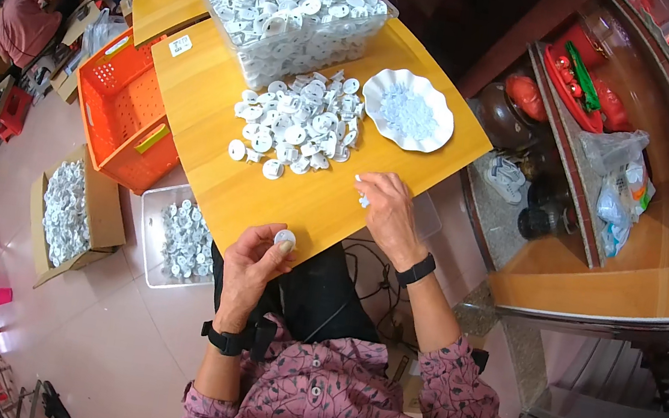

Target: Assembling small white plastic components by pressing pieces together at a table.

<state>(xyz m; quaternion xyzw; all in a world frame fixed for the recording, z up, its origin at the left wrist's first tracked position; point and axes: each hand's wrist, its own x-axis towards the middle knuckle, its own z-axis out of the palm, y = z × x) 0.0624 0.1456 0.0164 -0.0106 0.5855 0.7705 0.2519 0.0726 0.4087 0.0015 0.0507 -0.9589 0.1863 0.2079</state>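
While the left hand [255, 265] pinches one white round cap [285, 239] at the table edge [207, 190], the right hand [386, 208] pinches a small white piece [362, 200] beside it; mid-assembly, apparently, with joining them the likely next need.

Beyond my left grip [255, 265], a small white label [180, 45] was stuck flat on the tabletop [301, 204]; down left of it on the floor stood an open brown cardboard box [104, 214].

We are seeing a yellow wooden table [310, 197] carrying a loose pile of white round parts [300, 122], a white scalloped dish [379, 86] and a clear tub [294, 17] heaped with parts. Beside it, on the floor [117, 332], an orange crate [121, 104], a cardboard box [104, 214] and a clear tray [149, 224] are sitting.
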